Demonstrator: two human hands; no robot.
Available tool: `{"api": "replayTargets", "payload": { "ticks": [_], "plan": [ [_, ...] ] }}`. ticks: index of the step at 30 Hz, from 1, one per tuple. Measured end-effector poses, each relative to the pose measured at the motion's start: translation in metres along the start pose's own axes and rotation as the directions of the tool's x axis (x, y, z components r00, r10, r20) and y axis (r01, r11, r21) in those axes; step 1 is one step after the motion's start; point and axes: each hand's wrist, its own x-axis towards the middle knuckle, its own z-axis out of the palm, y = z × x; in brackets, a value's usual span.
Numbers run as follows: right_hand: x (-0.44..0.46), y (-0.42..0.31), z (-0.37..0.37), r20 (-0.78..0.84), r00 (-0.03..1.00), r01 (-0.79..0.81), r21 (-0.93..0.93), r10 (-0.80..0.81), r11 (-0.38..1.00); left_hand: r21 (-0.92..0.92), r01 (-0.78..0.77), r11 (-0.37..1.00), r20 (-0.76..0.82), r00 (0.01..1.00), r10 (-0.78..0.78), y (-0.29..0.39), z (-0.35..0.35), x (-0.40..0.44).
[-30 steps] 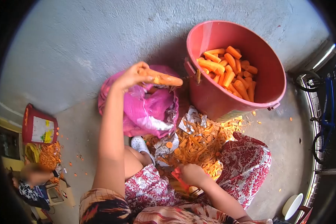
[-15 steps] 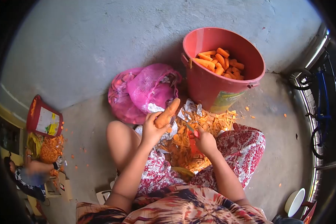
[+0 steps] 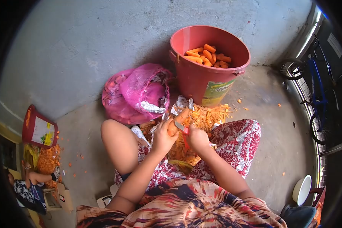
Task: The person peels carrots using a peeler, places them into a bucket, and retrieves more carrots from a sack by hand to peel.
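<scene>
My left hand (image 3: pixel 165 137) is closed around the thick end of a carrot (image 3: pixel 177 122), whose tip points up and to the right. In my right hand (image 3: pixel 198 138) is a small knife (image 3: pixel 181 127) with a red handle, the fingers wrapped round it. Its blade lies against the side of the carrot; whether it is cutting in, I cannot tell. Below both hands, between my knees, spreads a pile of orange carrot peelings (image 3: pixel 205 117). The large red bucket (image 3: pixel 190 81) just beyond holds several peeled carrots (image 3: pixel 209 57).
A pink mesh sack (image 3: pixel 136 93) slumps against the wall left of the bucket. Far left, another person (image 3: pixel 30 188) sits by a second red bucket (image 3: pixel 41 129) and more peelings. At right are a blue bicycle (image 3: pixel 318 85) and a white basin (image 3: pixel 302 190).
My two hands have come together. The carrot has been lowered and the knife brought up against it. The whole view has shifted slightly, moving the bucket left in the picture.
</scene>
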Motion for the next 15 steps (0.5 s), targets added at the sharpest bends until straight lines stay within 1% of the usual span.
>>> {"api": "replayTargets", "payload": {
  "ticks": [4, 7, 10, 13, 14, 15],
  "plan": [
    [0.002, -0.001, 0.006, 0.050, 0.998, -0.027, -0.033, 0.029, 0.999, 0.037, -0.017, 0.999, -0.022, 1.000, 0.017, 0.001, 0.001, 0.000],
    [0.005, -0.005, 0.002, 0.098, 0.990, -0.099, -0.067, 0.105, 0.993, 0.042, -0.029, 0.999, -0.009, 1.000, 0.029, -0.004, 0.003, -0.004],
    [0.019, 0.012, 0.017, 0.092, 0.987, -0.120, -0.113, 0.131, 0.986, 0.029, -0.026, 0.999, -0.005, 1.000, 0.026, -0.005, 0.004, -0.004],
    [0.030, 0.020, 0.028, 0.010, 0.986, -0.163, -0.101, 0.165, 0.981, 0.039, 0.015, 0.999, 0.029, 0.999, -0.016, -0.002, 0.002, -0.004],
    [0.035, 0.027, 0.029, 0.006, 0.971, -0.237, -0.096, 0.239, 0.967, 0.047, 0.034, 0.998, 0.046, 0.998, -0.036, -0.001, 0.002, -0.004],
    [0.042, 0.038, 0.027, 0.001, 0.950, -0.310, -0.090, 0.311, 0.946, 0.042, 0.016, 0.999, 0.043, 0.999, -0.018, -0.001, 0.001, -0.006]
  ]
}}
